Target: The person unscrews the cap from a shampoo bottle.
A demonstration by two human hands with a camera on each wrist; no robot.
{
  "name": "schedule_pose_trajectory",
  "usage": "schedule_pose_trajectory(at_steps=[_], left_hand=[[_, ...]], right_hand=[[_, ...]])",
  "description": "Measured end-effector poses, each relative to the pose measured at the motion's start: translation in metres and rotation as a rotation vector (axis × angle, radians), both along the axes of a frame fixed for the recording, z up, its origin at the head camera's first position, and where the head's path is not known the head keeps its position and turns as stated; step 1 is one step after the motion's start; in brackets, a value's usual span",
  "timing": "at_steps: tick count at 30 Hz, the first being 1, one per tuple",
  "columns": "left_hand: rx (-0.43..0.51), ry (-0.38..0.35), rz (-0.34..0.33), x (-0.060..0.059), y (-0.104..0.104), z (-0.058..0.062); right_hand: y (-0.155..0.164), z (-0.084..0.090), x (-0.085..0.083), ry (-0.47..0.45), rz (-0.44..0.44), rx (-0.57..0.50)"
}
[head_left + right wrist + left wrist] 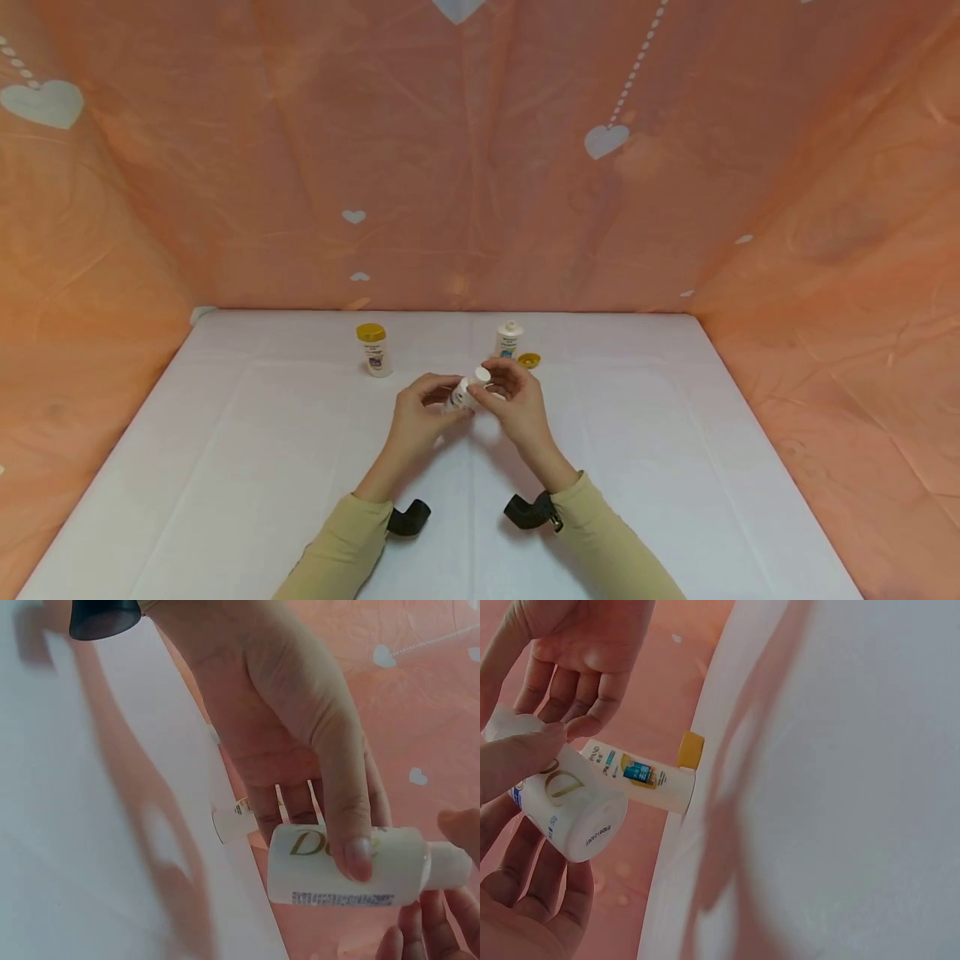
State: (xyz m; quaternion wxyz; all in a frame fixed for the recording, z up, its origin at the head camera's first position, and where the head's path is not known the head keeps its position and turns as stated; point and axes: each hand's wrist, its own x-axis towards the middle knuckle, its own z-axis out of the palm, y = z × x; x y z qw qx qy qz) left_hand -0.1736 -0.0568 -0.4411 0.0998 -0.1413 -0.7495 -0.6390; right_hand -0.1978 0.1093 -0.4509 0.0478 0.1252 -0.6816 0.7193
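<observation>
White bottle (300, 866), tilted, seemingly capped

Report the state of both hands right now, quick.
Left hand: holding the Dove bottle.
Right hand: also holding the Dove bottle, thumb and fingers on it.

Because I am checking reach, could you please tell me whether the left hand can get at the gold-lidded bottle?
Probably not yet: the left hand is holding the white bottle. Otherwise the way looks free, with nothing visible between that hand and the gold-lidded bottle.
</observation>
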Motion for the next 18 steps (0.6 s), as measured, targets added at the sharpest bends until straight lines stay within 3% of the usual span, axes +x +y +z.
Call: schedule_pose_trajectory(at_steps=[6, 13, 18], left_hand=[[-0.016, 0.052, 0.023, 0.002, 0.005, -0.002], [0.003, 0.052, 0.041, 0.004, 0.007, -0.001], [-0.008, 0.055, 0.06, -0.006, 0.007, -0.023]], right_hand=[[-0.002, -0.002, 0.002, 0.018, -0.073, -0.032], [-0.003, -0.001, 0.004, 0.03, -0.098, -0.034], [-0.002, -0.001, 0.004, 0.016, -0.091, -0.007]])
